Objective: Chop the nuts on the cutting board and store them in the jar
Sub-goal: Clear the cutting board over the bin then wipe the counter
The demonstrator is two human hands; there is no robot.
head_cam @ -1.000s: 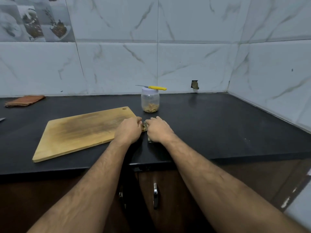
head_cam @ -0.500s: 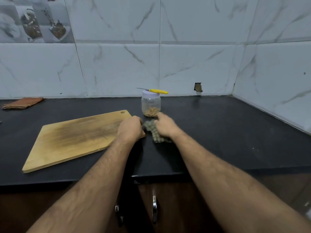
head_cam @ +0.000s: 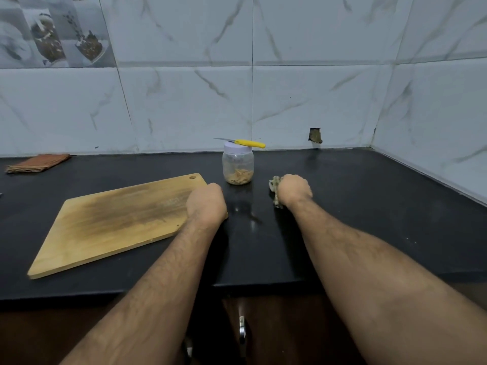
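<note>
Your left hand (head_cam: 207,204) is curling over the cutting board's (head_cam: 110,222) right edge; your right hand (head_cam: 293,189) is clutching a crumpled cloth (head_cam: 274,186) right of the jar (head_cam: 238,165).

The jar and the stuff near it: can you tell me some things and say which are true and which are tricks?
1. A knife lies on top of the jar. True.
2. The jar has no lid. False: a pale lid is on it, with chopped nuts inside.
3. The right hand grips a cloth. True.
4. The board is covered in nuts. False: no nuts show on it.
5. The left hand holds the knife. False: it rests at the board's corner, beside the jar.
</note>
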